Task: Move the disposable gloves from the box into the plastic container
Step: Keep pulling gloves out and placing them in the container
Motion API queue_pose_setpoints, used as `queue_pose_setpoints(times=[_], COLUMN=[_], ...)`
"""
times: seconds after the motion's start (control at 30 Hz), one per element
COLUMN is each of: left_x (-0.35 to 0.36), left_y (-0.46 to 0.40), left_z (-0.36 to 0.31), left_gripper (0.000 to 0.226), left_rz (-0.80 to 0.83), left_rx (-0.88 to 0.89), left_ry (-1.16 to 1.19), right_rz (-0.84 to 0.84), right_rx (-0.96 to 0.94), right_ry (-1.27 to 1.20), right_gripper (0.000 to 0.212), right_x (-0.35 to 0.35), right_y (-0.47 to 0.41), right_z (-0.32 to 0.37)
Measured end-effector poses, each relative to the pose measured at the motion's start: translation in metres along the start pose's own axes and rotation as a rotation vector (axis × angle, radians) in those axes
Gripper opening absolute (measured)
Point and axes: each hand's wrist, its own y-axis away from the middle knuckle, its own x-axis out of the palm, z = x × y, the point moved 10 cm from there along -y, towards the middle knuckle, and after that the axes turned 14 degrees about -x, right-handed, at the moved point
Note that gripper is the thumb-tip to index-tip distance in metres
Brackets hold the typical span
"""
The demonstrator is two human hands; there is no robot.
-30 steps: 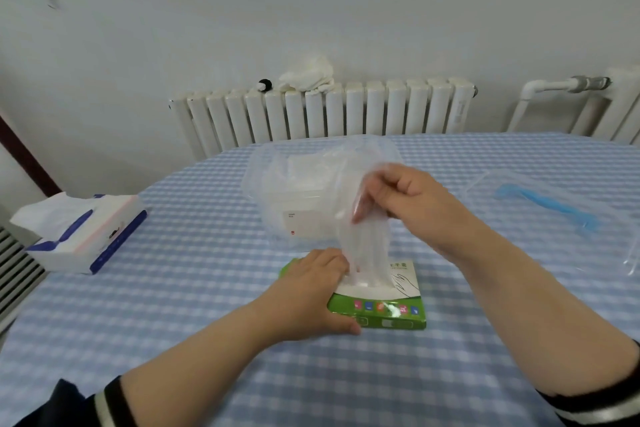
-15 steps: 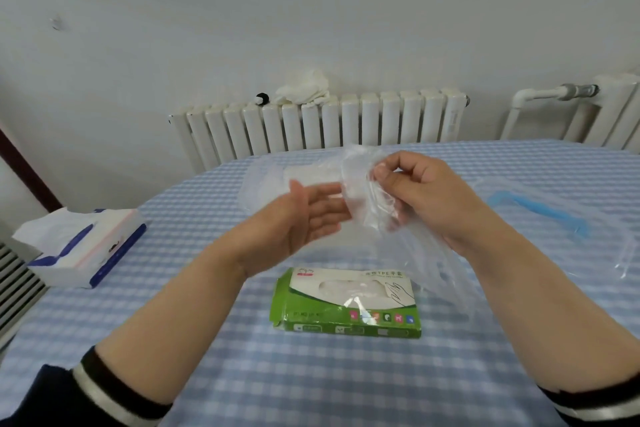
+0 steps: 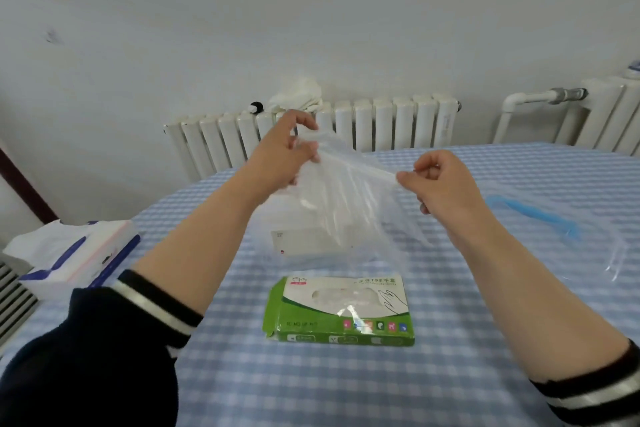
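So we read this as the middle of the job, and we take it from the largest thing down. The surface (image 3: 346, 388), under a blue-and-white checked cloth, carries everything. On its far half stands the clear plastic container (image 3: 311, 236), lid off; that lid (image 3: 554, 218), with its blue handle, lies well apart to the right. The container's contents are hard to judge through its clear wall and the film in front, so we cannot say how many gloves are already in.

Held up between us and the container is one disposable glove (image 3: 349, 204), a thin clear film stretched out in the air. Our left hand (image 3: 294, 156) pinches one edge of it, fingers curled on the plastic; our right hand (image 3: 440, 184) pinches the opposite edge between thumb and forefinger. It is out of the box but not yet in the container.

Nearer us lies the green and white glove box (image 3: 341, 310), flat on the cloth, with another glove poking from its oval slot, so we judge more are left to move.

As for writing: the box top shows a line drawing of a hand and a heading in which we make out "TPE" among characters too small to read. A small white label on the container is illegible.
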Motion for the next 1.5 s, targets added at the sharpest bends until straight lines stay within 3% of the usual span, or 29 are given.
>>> queue_pose_setpoints(times=[0.07,0.17,0.4,0.57,0.7,0.83,0.97,1.03,1.1,1.17,1.23,1.27,1.33,1.43,1.5], left_x=[-0.017,-0.037,-0.024,0.002,0.004,0.009,0.039,0.043,0.029,0.004,-0.001,0.007,0.039,0.075,0.084], left_y=[-0.021,-0.045,-0.049,-0.046,-0.041,-0.036,-0.022,-0.016,-0.017,0.001,0.051,0.072,0.094,0.099,0.102], left_z=[0.016,0.042,0.056,0.062,0.053,0.039,0.047,0.056,0.052,0.026,0.004,0.004,0.019,0.066,0.089], left_gripper=[0.011,0.02,0.032,0.038,0.047,0.045,0.029,0.031,0.031,0.029,0.026,0.026,0.032,0.051,0.075], left_rz=[-0.107,-0.224,-0.308,-0.175,-0.237,-0.167,0.222,0.299,0.132,-0.241,-0.435,-0.408,-0.193,0.134,0.217], left_rx=[-0.08,-0.188,-0.062,-0.073,-0.005,0.029,-0.055,-0.129,-0.066,0.212,0.528,0.605,0.622,0.352,0.248], left_ry=[0.058,0.04,-0.79,-1.153,-1.284,-1.282,-0.98,-0.805,-0.677,-0.607,-0.431,-0.376,-0.394,-0.426,-0.441], right_rz=[-0.054,-0.095,0.061,0.218,0.424,0.614,0.771,0.894,1.048,1.154,1.187,1.193,1.181,1.152,1.135], right_rx=[0.0,-0.042,-0.159,-0.229,-0.243,-0.289,-0.264,-0.233,-0.225,-0.22,-0.231,-0.225,-0.178,-0.165,-0.165], right_ry=[0.016,0.002,0.081,0.215,0.35,0.386,0.374,0.394,0.481,0.541,0.555,0.548,0.495,0.405,0.407], right_gripper=[0.021,0.02,0.02,0.018,0.017,0.009,0.009,0.013,0.02,0.028,0.034,0.036,0.037,0.029,0.027], right_x=[-0.009,-0.014,0.012,0.033,0.052,0.073,0.09,0.099,0.109,0.116,0.121,0.123,0.125,0.128,0.129], right_y=[-0.001,-0.003,0.004,0.016,0.028,0.042,0.055,0.066,0.08,0.09,0.095,0.097,0.098,0.096,0.093], right_z=[-0.003,0.004,0.021,0.028,0.028,0.032,0.023,0.013,0.0,-0.011,-0.018,-0.021,-0.025,-0.026,-0.03])
